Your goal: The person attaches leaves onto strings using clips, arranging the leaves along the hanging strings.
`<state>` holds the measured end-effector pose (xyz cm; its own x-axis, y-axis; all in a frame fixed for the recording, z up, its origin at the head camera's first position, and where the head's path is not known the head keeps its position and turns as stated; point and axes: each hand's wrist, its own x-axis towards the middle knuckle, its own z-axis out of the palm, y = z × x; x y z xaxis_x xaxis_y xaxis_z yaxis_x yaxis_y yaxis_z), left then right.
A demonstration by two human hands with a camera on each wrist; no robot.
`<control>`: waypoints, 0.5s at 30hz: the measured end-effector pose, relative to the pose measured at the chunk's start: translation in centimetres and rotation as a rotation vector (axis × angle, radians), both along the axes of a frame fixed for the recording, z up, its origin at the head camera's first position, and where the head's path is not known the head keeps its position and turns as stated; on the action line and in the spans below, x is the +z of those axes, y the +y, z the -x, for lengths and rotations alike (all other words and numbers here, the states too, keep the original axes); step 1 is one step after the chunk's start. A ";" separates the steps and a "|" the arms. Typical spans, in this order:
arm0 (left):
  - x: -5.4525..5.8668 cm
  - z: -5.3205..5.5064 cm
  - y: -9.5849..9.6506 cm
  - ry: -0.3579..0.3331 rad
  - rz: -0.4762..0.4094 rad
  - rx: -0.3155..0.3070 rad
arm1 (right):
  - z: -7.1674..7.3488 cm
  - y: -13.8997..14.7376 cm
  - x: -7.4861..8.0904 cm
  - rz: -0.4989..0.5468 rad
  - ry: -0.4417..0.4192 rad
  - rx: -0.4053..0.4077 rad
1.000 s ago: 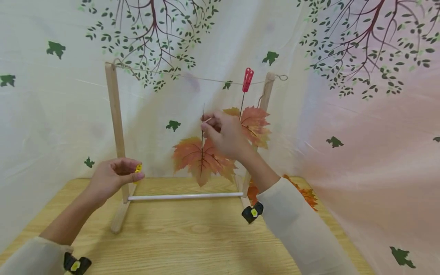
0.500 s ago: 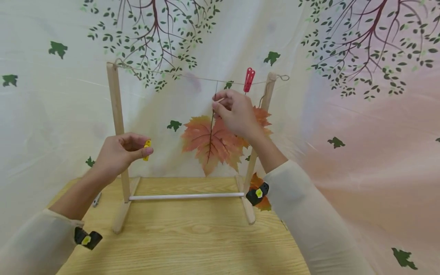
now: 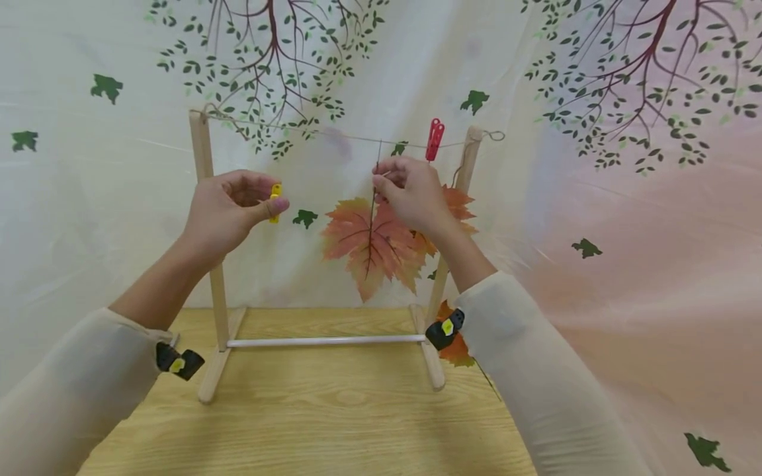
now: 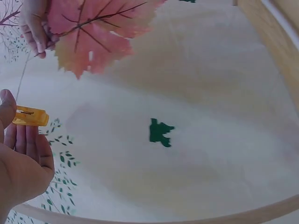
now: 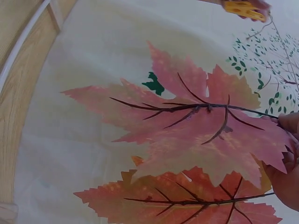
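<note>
My right hand (image 3: 412,192) pinches the dark stem of an orange-red artificial maple leaf (image 3: 366,241), whose stem tip reaches up to the twine (image 3: 345,137). The blade hangs below my fingers, and the right wrist view shows its veined surface (image 5: 187,116). To the left, a little lower than the twine, my left hand (image 3: 229,208) pinches a yellow clothespin (image 3: 275,203) between thumb and fingers; the left wrist view shows this clothespin (image 4: 31,116) too. A red clothespin (image 3: 435,140) on the twine holds another maple leaf (image 3: 460,206), partly hidden behind my right hand.
The twine runs between two wooden posts (image 3: 210,218) joined low down by a white rod (image 3: 327,341). A further orange leaf (image 3: 457,350) lies on the wooden table (image 3: 333,416) by the right foot. Behind hangs a printed backdrop (image 3: 625,218).
My left hand has risen and moved right with the yellow clothespin. My right hand has lifted the maple leaf up and slightly right, bringing its stem tip to the twine.
</note>
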<state>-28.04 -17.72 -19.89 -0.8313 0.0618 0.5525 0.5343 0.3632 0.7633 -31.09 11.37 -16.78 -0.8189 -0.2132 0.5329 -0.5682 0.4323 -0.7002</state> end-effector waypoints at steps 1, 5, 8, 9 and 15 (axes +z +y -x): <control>0.5 0.1 0.3 0.012 -0.010 0.001 | 0.0 0.0 0.0 -0.003 0.003 -0.003; 2.3 0.3 1.8 0.067 -0.055 0.010 | 0.0 0.2 -0.1 -0.010 0.007 -0.015; 3.6 0.4 2.7 0.107 -0.088 0.028 | 0.0 0.3 -0.2 -0.016 0.013 -0.023; 4.0 0.4 3.0 0.119 -0.098 0.034 | 0.1 0.4 -0.2 -0.021 0.015 -0.024; 6.1 0.5 3.8 0.134 -0.095 0.041 | 0.3 0.3 -0.3 -0.041 0.036 -0.014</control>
